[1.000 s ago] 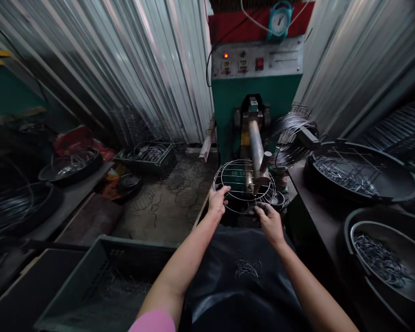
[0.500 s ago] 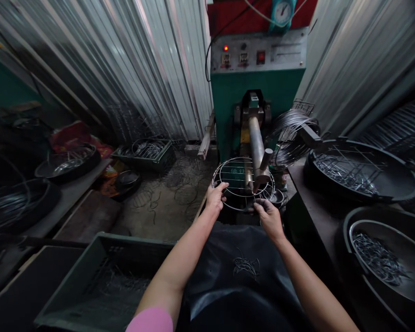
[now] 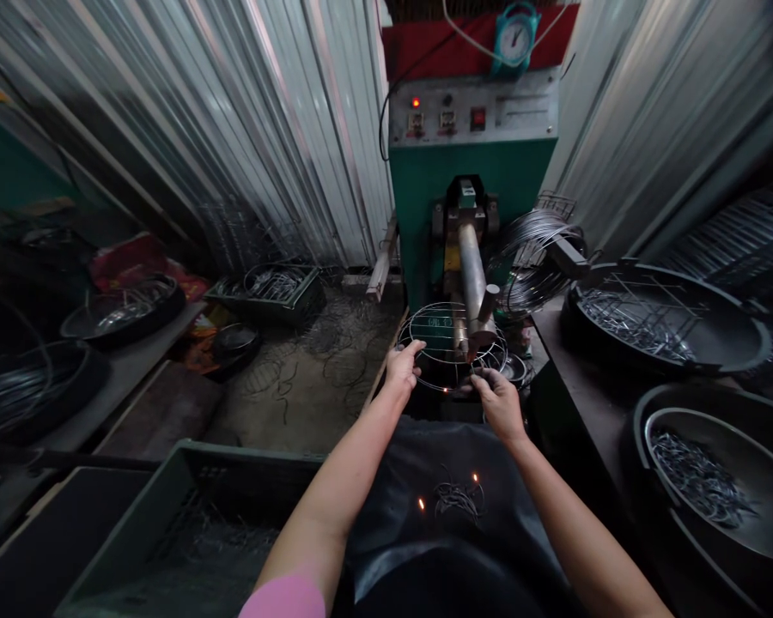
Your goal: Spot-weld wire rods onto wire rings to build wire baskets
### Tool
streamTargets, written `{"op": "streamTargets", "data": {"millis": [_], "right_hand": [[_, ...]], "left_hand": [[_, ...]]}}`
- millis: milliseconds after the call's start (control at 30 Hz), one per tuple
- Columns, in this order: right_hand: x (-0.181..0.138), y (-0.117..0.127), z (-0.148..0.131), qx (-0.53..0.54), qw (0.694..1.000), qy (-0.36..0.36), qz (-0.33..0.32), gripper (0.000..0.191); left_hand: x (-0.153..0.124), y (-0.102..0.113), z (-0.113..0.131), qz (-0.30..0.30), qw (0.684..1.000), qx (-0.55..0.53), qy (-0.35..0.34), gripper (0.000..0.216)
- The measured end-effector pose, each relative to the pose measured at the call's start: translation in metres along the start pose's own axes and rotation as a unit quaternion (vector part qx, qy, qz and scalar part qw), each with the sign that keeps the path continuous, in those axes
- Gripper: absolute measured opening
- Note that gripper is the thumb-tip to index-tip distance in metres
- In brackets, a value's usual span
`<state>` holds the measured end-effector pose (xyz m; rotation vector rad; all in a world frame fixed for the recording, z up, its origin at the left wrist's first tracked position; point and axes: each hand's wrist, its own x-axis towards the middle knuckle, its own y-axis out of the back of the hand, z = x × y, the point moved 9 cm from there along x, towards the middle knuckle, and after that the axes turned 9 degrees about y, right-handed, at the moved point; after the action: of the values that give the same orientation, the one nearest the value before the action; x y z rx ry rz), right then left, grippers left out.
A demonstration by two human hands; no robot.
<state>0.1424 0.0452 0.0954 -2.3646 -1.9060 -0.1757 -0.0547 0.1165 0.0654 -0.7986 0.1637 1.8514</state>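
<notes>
The left hand (image 3: 401,366) grips a round wire rack (image 3: 439,337) at eight o'clock, the right hand (image 3: 499,399) pinches a short wire (image 3: 471,368) at five, sparks (image 3: 421,504) glowing toward six.

Floor (image 3: 322,412): dim, in soft shadow
Metal wall (image 3: 289,120): pale streaks of glare
Red lamp (image 3: 416,102): glowing
Wire rack (image 3: 435,336): thin glints
Sparks (image 3: 421,504): bright orange against dark apron (image 3: 386,549)
Left tub (image 3: 96,378): blurred, shadowed
Right pan (image 3: 740,468): stretched

a short pink left sleeve (image 3: 284,597), bare hands (image 3: 402,367), a glossy, creased black apron (image 3: 418,571)
</notes>
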Motion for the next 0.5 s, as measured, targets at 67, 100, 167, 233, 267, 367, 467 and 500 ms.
{"op": "streamTargets", "data": {"millis": [67, 100, 167, 233, 267, 367, 467, 500], "right_hand": [[0.0, 0.001, -0.001, -0.004, 1.0, 0.007, 0.006, 0.039], [0.0, 0.002, -0.002, -0.004, 1.0, 0.01, 0.011, 0.04], [0.001, 0.002, -0.002, -0.002, 1.0, 0.016, 0.017, 0.039], [0.001, 0.001, -0.004, 0.0, 1.0, 0.019, 0.018, 0.037], [0.002, 0.0, -0.004, 0.002, 1.0, 0.019, 0.019, 0.037], [-0.001, 0.007, -0.006, 0.019, 0.999, 0.005, 0.036, 0.038], [-0.016, 0.033, -0.005, 0.005, 0.998, -0.009, 0.062, 0.043], [-0.024, 0.044, -0.001, -0.015, 0.998, -0.015, 0.062, 0.044]], "left_hand": [[-0.001, 0.0, 0.001, 0.001, 1.0, -0.005, -0.003, 0.032], [-0.002, 0.0, 0.002, 0.003, 1.0, -0.007, -0.004, 0.031], [-0.003, 0.001, 0.002, 0.013, 1.0, -0.01, 0.001, 0.03], [-0.005, 0.002, 0.0, 0.023, 1.0, -0.013, 0.005, 0.03], [-0.006, 0.002, -0.001, 0.027, 1.0, -0.014, 0.004, 0.03], [-0.01, 0.004, -0.005, 0.024, 1.0, -0.006, 0.007, 0.033], [-0.008, 0.013, -0.01, -0.005, 0.999, 0.016, 0.049, 0.04], [-0.004, 0.017, -0.01, -0.02, 0.997, 0.026, 0.07, 0.044]]}}
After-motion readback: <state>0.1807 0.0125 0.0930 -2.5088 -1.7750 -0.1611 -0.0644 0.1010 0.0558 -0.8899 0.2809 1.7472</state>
